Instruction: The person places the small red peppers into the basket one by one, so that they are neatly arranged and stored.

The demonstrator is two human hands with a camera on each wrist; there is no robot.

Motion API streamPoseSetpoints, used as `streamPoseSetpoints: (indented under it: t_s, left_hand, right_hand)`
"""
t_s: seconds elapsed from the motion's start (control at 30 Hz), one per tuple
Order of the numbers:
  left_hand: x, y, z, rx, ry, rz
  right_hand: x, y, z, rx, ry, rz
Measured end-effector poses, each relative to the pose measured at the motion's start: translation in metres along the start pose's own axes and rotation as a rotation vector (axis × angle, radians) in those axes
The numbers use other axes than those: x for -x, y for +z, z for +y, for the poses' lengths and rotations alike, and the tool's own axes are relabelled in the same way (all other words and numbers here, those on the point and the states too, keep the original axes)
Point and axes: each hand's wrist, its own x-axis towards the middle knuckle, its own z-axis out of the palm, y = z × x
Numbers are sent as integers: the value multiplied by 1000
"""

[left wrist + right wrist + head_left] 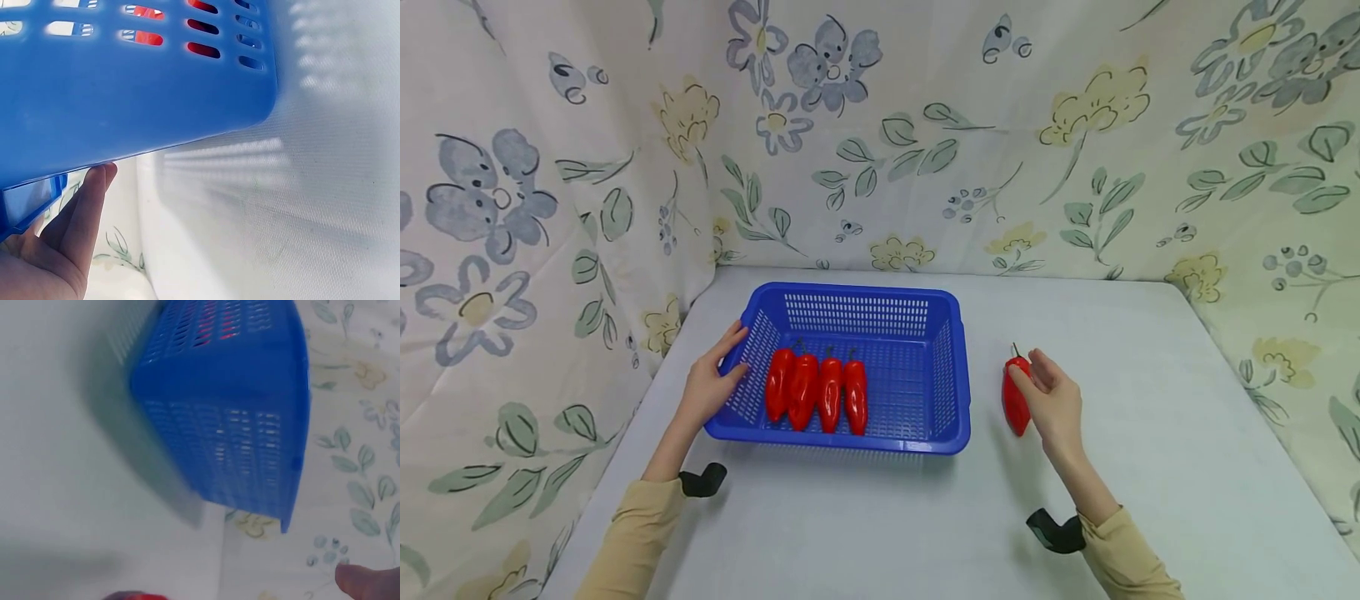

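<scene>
My left hand (709, 385) grips the left rim of a blue plastic basket (880, 447), and in the left wrist view its fingers (81, 231) reach along under the rim. Several glossy red peppers (830, 395) lie side by side in the basket's left half, stems pointing away. To the right of the basket is one more red pepper (1016, 404), its stem also pointing away. My right hand (1054, 408) is over that pepper's right side, thumb and fingers apart, the thumb overlapping it in the head view. The right wrist view catches only a sliver of red pepper (147, 597) at its bottom edge.
A white table (1150, 450) carries the basket and the single pepper. Floral fabric (880, 192) hangs along the back and both sides. Dark wrist cameras (1056, 533) stick out from both sleeves. The basket's right half shows its bare slotted floor.
</scene>
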Motion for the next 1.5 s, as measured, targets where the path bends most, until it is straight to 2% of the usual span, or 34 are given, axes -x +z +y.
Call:
streamPoseSetpoints:
  t_s: [0.37,0.73,1.13,1.5]
  left_hand:
    - [0,0,1,-12,-1,-2]
    - [1,0,3,1,-18,-3]
    - [1,1,3,8,-25,0]
    - [0,2,2,-8,-19,12]
  right_hand:
    - [-15,-2,23,14,67,23]
    - [-29,5,50,64,115,36]
    - [-34,14,69,148,127,36]
    - [-34,19,73,188,115,64]
